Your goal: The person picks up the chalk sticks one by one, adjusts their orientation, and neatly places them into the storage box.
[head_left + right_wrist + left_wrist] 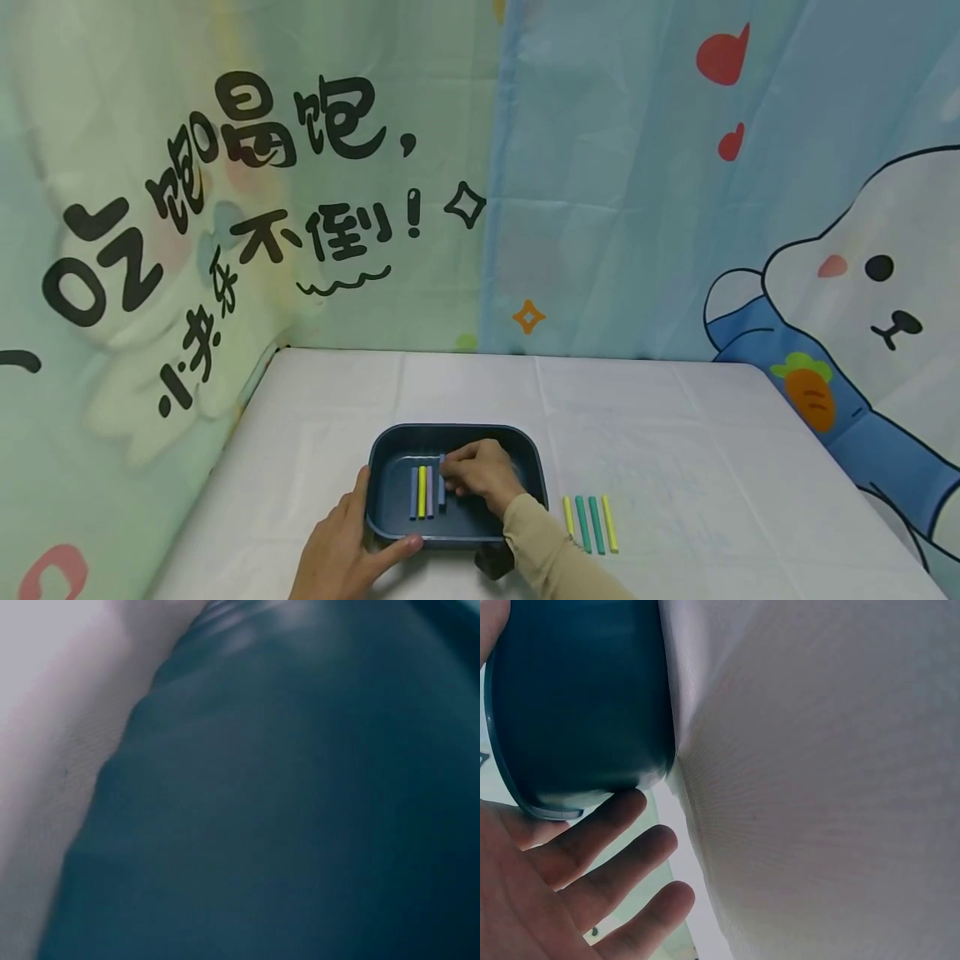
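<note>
A dark blue rectangular tray [480, 525] stands on the white-covered table in the head view. Inside it lie a blue stick [413, 493], a yellow stick [422, 492] and a purple stick [430, 492], side by side. My right hand [483, 477] reaches over the tray and pinches another thin blue stick [442, 497] just right of that row. My left hand [341, 537] braces the tray's near left corner, thumb along the front and straight fingers [604, 821] at the side. The right wrist view shows mostly the tray's wall [247, 795], blurred and close.
Right of the tray, two yellow sticks and two green sticks [596, 525] lie in a row on the table [660, 450]. A black block [493, 561] sits under the right wrist at the tray's front. A printed curtain [600, 208] hangs behind the table.
</note>
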Tool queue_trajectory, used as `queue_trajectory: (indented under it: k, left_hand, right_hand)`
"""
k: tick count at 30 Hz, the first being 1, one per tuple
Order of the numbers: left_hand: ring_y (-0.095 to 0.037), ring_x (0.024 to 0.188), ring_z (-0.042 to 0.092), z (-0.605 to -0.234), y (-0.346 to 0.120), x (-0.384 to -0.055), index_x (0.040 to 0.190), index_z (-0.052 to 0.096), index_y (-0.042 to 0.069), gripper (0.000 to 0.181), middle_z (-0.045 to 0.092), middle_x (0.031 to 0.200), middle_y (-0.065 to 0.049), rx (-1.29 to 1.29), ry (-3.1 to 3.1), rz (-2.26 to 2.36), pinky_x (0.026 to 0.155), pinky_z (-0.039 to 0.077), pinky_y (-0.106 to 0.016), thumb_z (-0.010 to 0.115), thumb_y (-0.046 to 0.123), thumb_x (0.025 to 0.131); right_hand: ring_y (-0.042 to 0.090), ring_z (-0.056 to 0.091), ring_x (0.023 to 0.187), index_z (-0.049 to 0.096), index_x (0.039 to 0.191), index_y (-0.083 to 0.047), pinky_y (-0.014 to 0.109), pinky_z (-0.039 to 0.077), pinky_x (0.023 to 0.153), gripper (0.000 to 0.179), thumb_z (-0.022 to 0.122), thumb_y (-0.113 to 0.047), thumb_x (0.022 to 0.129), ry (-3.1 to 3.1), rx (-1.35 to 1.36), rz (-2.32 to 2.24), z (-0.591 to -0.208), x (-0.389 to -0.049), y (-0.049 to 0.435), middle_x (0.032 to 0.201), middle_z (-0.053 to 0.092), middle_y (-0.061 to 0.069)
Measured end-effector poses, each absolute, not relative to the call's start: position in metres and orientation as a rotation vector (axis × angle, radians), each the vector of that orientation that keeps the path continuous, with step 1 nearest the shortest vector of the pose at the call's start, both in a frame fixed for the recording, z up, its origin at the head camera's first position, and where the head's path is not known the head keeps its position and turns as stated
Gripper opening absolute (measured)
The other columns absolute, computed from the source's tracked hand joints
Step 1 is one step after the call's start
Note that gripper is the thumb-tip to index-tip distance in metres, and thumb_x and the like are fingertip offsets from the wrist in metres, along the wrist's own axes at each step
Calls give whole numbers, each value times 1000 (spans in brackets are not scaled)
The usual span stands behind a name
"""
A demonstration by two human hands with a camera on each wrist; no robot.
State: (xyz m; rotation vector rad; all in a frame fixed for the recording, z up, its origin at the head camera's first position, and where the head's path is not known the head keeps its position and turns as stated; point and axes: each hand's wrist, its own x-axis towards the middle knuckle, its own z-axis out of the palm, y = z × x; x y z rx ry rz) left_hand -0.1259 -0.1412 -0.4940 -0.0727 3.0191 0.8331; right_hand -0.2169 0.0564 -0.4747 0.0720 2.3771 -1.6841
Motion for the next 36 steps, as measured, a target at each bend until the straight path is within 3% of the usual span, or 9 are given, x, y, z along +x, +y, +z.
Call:
queue_trajectory:
  k: [19,36]
  left_hand:
    - [-32,104,64,-494,-141,-126,159,29,4,130,61,130,-20,-67,3024,816,87,54,-52,63,90,67]
    - [-33,106,64,-493,-140,-125,159,28,3,131,60,133,-21,-70,3023,803,88,54,-52,62,90,67]
  right_hand:
    - [11,61,55,75,87,2,25,50,51,6,78,-1,83,2565,43,-1488,-481,-214,46,67,67,4]
    - [15,67,60,73,89,1,29,55,55,15,81,-9,82,2552,49,-1522,-471,-208,58,70,69,5]
